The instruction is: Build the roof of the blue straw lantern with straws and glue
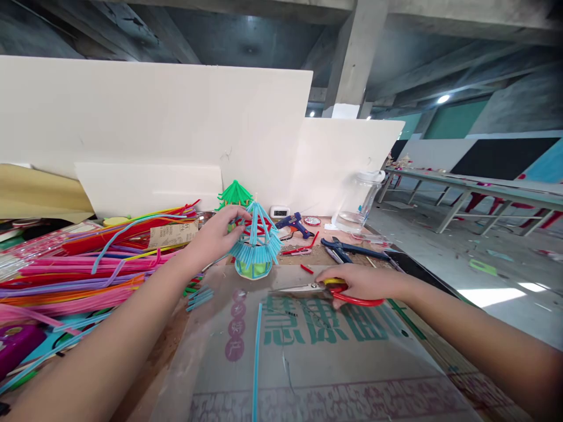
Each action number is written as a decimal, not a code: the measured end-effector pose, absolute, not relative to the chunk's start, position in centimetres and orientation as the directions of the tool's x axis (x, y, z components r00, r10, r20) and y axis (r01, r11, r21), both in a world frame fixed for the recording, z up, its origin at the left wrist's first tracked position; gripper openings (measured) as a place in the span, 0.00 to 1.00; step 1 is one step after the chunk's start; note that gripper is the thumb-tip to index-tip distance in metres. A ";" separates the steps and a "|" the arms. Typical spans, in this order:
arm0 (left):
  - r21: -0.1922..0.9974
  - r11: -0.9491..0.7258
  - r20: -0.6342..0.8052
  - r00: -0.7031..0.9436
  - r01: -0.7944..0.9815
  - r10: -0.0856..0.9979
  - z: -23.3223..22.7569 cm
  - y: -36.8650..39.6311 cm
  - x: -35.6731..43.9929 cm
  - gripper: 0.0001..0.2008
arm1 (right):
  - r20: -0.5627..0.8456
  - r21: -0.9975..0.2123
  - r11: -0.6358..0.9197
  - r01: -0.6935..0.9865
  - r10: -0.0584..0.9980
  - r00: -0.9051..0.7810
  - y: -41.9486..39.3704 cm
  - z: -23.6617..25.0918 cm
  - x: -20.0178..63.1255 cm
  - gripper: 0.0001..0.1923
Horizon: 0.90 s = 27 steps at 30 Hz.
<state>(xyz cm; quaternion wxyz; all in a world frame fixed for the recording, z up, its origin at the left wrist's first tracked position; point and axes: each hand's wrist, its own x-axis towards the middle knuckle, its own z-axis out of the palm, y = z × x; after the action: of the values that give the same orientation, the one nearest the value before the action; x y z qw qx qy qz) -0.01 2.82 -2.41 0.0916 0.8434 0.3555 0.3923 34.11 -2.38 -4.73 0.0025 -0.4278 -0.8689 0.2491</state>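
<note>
My left hand (224, 231) is closed on the upper left side of a small pavilion model (256, 249), made of light-blue fuzzy stems with red ones inside. The model stands upright at the far edge of a clear sheet. Some of my left fingertips are hidden behind its roof. My right hand (352, 283) is closed around the handles of red and yellow scissors (303, 288), whose blades point left, low over the sheet. One long light-blue stem (257, 363) lies lengthwise on the sheet, with a short red piece (307, 269) near the scissors.
Colourful stems (88, 272) are heaped at left, with cut blue pieces (200, 298) beside the sheet. Behind stand a green-roofed model (235, 193), a small clock (280, 212), a glue gun (295, 223) and a clear jug (356, 202). Dark-handled pliers (352, 249) lie at right.
</note>
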 end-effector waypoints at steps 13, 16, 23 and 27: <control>0.317 -0.701 0.523 0.499 0.639 0.691 -1.1 1.4 -0.7 0.12 | 0.347 -0.177 0.661 0.730 0.736 -0.582 0.2 -1.8 30.3 0.12; 0.307 -0.697 0.505 0.509 0.648 0.696 -0.9 1.2 -0.7 0.14 | 0.699 -0.119 0.755 0.645 0.525 -0.486 0.3 -1.2 25.9 0.09; 0.284 -0.735 0.526 0.541 0.615 0.656 -0.9 1.1 -0.6 0.15 | 0.846 0.010 0.793 0.609 0.318 -0.429 1.1 -4.0 21.0 0.07; 0.271 -0.744 0.525 0.554 0.611 0.646 -0.9 1.0 -0.5 0.12 | 0.851 -0.042 0.785 0.618 0.352 -0.390 1.6 -4.6 21.0 0.06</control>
<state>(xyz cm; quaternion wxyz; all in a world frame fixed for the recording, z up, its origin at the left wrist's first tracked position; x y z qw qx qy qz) -0.47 1.00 -0.89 0.0285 0.8811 0.3566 0.3093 20.96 1.58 -4.60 0.4668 -0.2952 -0.8214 -0.1421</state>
